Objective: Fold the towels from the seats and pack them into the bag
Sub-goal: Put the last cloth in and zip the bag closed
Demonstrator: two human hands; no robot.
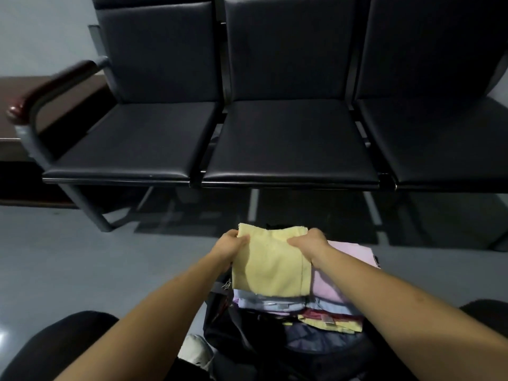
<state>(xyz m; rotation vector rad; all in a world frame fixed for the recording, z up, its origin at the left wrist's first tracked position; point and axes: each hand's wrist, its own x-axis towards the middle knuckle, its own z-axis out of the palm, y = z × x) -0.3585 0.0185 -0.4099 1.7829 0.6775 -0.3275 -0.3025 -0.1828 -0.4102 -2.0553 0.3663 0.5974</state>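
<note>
Step in hand: packing. Left hand (pixel 233 244) and right hand (pixel 309 243) each gripped folded yellow towel (pixel 270 266) at far corners, fingers clamped on cloth edge. Towel was held low over open black bag (pixel 242 334), on or just above stacked folded towels, beside pink towel (pixel 346 257). Seats (pixel 288 144) showed no towels in view — probably last item. Next move: lay flat, release, press down — stack already stood high.

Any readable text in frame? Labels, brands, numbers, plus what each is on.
No readable text anywhere.
A small pale tag on the stacked towels in the bag: too blurred to read.
The yellow towel and the seats: no markings visible.
</note>
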